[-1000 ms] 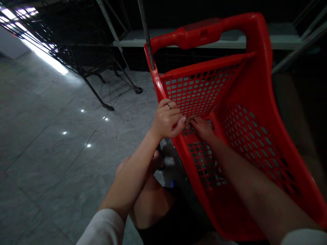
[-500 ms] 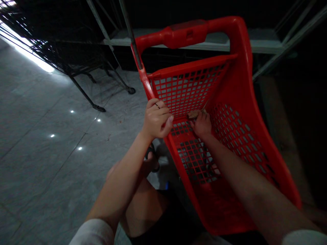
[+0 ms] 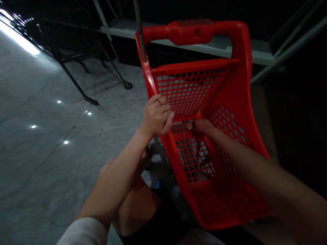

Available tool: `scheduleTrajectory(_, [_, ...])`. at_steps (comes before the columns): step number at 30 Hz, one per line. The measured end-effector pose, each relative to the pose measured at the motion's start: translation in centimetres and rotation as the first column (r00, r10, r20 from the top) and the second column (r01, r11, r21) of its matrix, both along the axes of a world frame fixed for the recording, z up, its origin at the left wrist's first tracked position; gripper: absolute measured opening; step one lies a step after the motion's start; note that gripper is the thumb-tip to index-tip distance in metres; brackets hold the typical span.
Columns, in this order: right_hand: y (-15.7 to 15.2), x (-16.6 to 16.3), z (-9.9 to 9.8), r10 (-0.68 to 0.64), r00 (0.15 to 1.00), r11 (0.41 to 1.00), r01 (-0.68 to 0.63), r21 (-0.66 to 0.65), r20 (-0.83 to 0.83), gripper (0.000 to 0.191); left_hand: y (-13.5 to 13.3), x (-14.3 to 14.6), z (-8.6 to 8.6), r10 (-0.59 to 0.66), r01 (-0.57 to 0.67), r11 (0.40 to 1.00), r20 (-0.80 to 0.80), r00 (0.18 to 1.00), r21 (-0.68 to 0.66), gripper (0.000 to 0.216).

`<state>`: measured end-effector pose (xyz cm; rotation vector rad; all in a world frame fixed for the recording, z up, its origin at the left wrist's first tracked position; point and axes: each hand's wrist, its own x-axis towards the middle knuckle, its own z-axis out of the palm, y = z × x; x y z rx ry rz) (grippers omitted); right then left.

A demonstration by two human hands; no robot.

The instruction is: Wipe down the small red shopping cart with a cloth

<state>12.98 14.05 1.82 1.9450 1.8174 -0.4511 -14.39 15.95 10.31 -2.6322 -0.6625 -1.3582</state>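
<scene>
A red plastic shopping cart (image 3: 244,61) stands in front of me, with a slatted back panel (image 3: 190,85) and a perforated floor and side. My left hand (image 3: 157,115), wearing a dark ring, is wrapped around the cart's left rim. Inside the basket, my right hand (image 3: 203,126) reaches down to where the back panel meets the floor. Between its fingers is a small tan-brown thing (image 3: 189,126), mostly covered by the hand; its kind cannot be made out.
Dark wire carts or racks (image 3: 74,64) on thin legs with casters stand at the left. Behind the red cart runs a pale shelf ledge (image 3: 219,49) with metal posts. The floor (image 3: 38,163) is grey tile with bright light spots.
My right hand has moved slightly down and turned at the cart's inner corner, hiding more of the brown thing. My left hand keeps its grip on the rim. The view has shifted slightly.
</scene>
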Motion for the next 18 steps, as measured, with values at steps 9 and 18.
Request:
scheduleTrajectory(9, [-0.2,-0.5,2.3,-0.014,0.991,0.999,0.009,0.034,0.131,0.041,-0.4,-0.9,0.1,-0.066,0.071,0.994,0.058,0.996,-0.088,0.05])
scheduleTrajectory(18, [-0.4,-2.4,0.8,0.063,0.995,0.998,-0.066,0.025,0.083,0.042,0.5,-1.6,0.3,-0.058,0.053,0.982,-0.021,0.998,-0.183,0.048])
